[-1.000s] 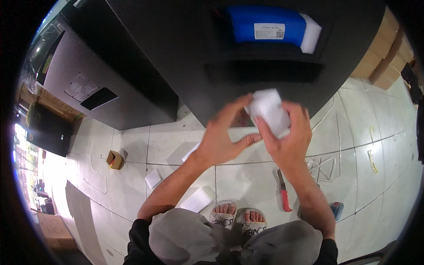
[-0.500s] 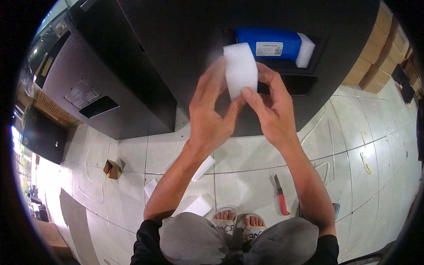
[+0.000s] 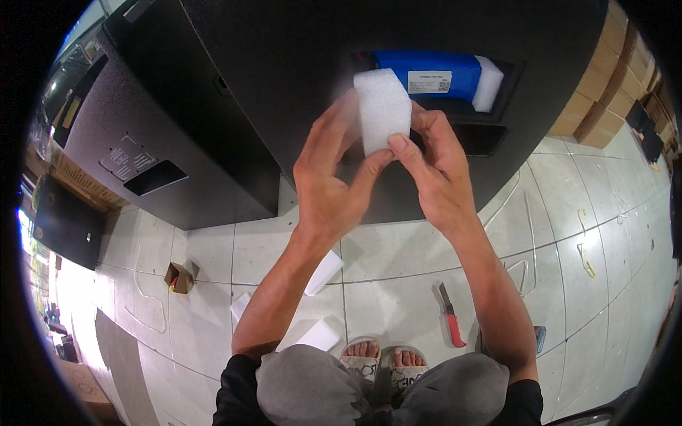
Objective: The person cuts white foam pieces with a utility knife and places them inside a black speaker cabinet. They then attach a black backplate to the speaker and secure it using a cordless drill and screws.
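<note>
A white foam block (image 3: 383, 106) is held up between my two hands, in front of a large black cabinet (image 3: 298, 71). My left hand (image 3: 330, 167) has its fingers along the foam's left side and its thumb at the lower end. My right hand (image 3: 440, 167) grips the right side, its thumb pressed on the lower corner. Just behind the foam, a blue wrapped pack (image 3: 462, 74) with a white label sits in a recess of the cabinet. Another white foam piece (image 3: 488, 84) is at the pack's right end; the left end is partly hidden.
A red-handled knife (image 3: 452, 319) and several white foam pieces (image 3: 320, 335) lie on the tiled floor. At left stand a second black cabinet (image 3: 192, 142) and a small open cardboard box (image 3: 180, 277). Cardboard boxes (image 3: 604, 92) are stacked at right.
The foam block has turned and tilted slightly in my hands, showing more of its broad face. Both hands keep hold of it, and the view has shifted a little.
</note>
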